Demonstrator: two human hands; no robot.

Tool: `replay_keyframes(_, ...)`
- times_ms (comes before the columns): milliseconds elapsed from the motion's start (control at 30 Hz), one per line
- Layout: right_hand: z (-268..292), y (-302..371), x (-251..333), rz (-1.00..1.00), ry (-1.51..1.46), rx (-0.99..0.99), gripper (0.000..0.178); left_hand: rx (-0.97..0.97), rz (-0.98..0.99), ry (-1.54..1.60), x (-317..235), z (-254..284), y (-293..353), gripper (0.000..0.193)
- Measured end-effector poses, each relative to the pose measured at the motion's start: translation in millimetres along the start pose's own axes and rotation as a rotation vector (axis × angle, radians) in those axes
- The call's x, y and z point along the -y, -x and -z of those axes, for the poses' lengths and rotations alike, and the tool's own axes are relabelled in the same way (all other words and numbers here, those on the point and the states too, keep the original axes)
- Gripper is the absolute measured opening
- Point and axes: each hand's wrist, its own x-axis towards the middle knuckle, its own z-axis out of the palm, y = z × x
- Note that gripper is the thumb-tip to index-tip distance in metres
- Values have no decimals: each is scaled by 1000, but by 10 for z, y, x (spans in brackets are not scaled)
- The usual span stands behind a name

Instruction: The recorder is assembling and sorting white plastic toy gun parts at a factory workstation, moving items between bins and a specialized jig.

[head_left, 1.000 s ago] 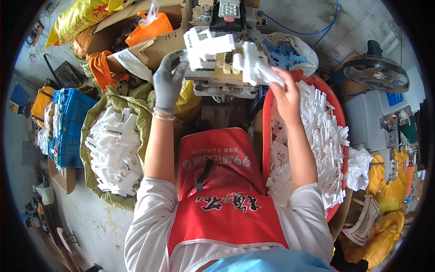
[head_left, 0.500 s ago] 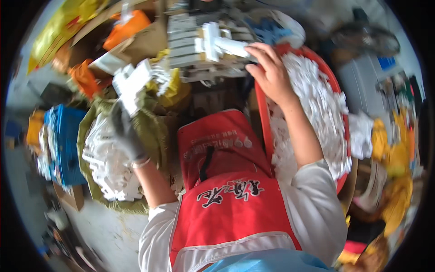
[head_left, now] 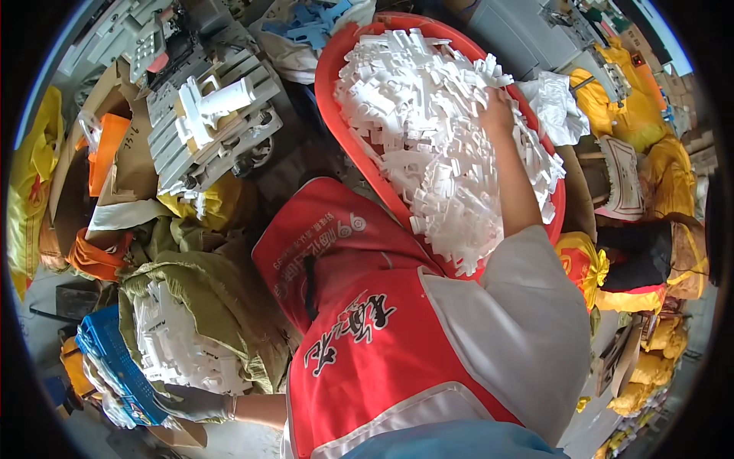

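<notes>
My right hand [head_left: 497, 113] is bare and reaches into a heap of white plastic parts [head_left: 436, 153] in an oval red tub [head_left: 327, 76]. Its fingertips are partly hidden among the parts, so their grip is unclear. My left hand [head_left: 195, 403], in a grey glove, lies low beside an olive woven sack [head_left: 229, 306], its fingers stretched toward a blue plastic basket [head_left: 115, 363]. Inside the sack are white pistol-shaped plastic pieces [head_left: 180, 344]. A similar white piece [head_left: 222, 101] rests on a grey slatted stand [head_left: 172, 145].
Cardboard boxes [head_left: 130, 157] with an orange bag [head_left: 107, 153] stand at the far left. Behind the tub, a white sack [head_left: 294, 57] holds blue plastic parts [head_left: 313, 23]. Yellow bags [head_left: 657, 176] and a white bag [head_left: 556, 107] crowd the right side.
My view has turned right. My right hand has gone from the white piece on the stand into the tub. My left hand has let go of white pieces and moved down beside the sack.
</notes>
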Motion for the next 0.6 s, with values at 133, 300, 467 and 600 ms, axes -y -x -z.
replay_keyframes(133, -543, -234, -636, 25, 93, 78, 61, 25, 20, 303, -247, -36, -45, 29)
replay_keyframes(300, -480, -164, -697, 13, 131, 124, 58, 181, -77, 351, -887, 45, -262, 25)
replay_keyframes(467, 52, 538, -336, 326, 74, 48, 63, 212, -92, 452, -1254, -52, -290, 23)
replay_keyframes(600, 458, 828, 27, 327, -15, 178, 64, 210, -153, 528, -1418, -125, -285, 22)
